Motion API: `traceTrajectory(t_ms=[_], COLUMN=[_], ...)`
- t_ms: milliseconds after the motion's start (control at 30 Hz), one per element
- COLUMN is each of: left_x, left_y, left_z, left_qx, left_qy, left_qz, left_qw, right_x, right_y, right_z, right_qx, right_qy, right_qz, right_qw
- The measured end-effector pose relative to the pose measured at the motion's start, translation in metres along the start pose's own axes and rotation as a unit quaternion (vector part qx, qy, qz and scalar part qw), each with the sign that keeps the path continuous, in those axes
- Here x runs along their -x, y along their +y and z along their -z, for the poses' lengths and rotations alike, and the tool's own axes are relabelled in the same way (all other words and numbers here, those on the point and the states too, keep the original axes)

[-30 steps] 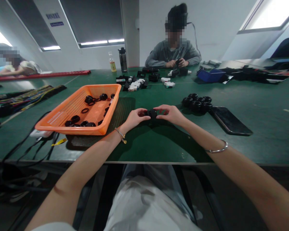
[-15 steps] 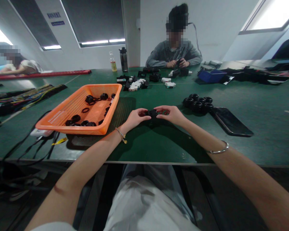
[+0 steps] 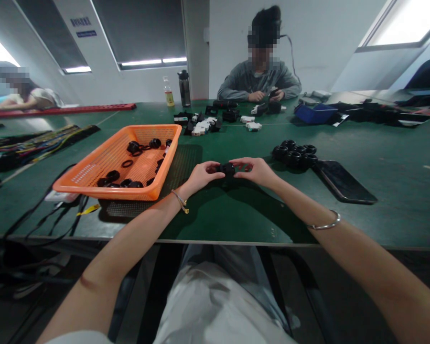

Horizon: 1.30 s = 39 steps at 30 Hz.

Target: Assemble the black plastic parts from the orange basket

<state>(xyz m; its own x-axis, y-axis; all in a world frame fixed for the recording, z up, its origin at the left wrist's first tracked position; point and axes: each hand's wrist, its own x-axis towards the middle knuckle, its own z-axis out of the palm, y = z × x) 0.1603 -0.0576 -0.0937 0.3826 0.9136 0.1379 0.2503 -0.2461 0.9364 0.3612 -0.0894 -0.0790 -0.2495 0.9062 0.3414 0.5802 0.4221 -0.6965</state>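
Just above the green table, a small black round part (image 3: 227,169) is held between my two hands; its exact kind is too small to make out. My left hand (image 3: 204,175) pinches its left end with thumb and fingers. On the other end, the fingertips and thumb of my right hand (image 3: 252,170) grip it, the fingers curved. Left of my hands, an orange plastic basket (image 3: 154,191) contains several black round parts and a thin black ring (image 3: 127,164). To the right, several black ring-shaped parts (image 3: 294,155) are grouped on the table.
A dark phone (image 3: 344,181) lies beside the grouped parts. Cables (image 3: 62,210) run past the basket's near side. Across the green table (image 3: 236,220) lie white and black pieces (image 3: 202,125), a bottle (image 3: 168,93) and a blue tray (image 3: 314,113). A co-worker (image 3: 260,79) sits opposite, another person far left.
My hands stay in the same place, and the black part between them has turned slightly. Across the table, the co-worker's hands have moved apart, one lifting a dark object.
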Motion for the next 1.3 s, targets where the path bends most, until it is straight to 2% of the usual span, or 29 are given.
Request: traceTrajectory(t_ms=[367, 667, 867, 1033, 1300], left_x=[-0.0009, 0.0005, 0.0003, 0.0001, 0.0001], left_y=[-0.002, 0.0002, 0.0016, -0.0011, -0.0001], left_z=[-0.0003, -0.0002, -0.0006, -0.0005, -0.0007], left_qx=[0.01, 0.017, 0.019, 0.041, 0.044], left_qy=[-0.006, -0.005, -0.001, -0.011, -0.009], left_qz=[-0.011, -0.007, 0.009, -0.004, 0.005], left_qw=[1.0, 1.0, 1.0, 0.999, 0.999], right_x=[-0.0004, 0.0011, 0.0007, 0.0004, -0.0001], right_y=[0.0012, -0.0027, 0.0007, 0.0033, 0.0037], right_z=[0.0009, 0.0007, 0.002, 0.0025, 0.0021], right_qx=[0.025, -0.019, -0.029, -0.035, -0.02], right_qy=[-0.005, -0.004, -0.013, -0.015, -0.002], right_qz=[0.021, -0.006, 0.008, 0.004, 0.04], right_qw=[0.999, 1.0, 0.999, 0.999, 0.999])
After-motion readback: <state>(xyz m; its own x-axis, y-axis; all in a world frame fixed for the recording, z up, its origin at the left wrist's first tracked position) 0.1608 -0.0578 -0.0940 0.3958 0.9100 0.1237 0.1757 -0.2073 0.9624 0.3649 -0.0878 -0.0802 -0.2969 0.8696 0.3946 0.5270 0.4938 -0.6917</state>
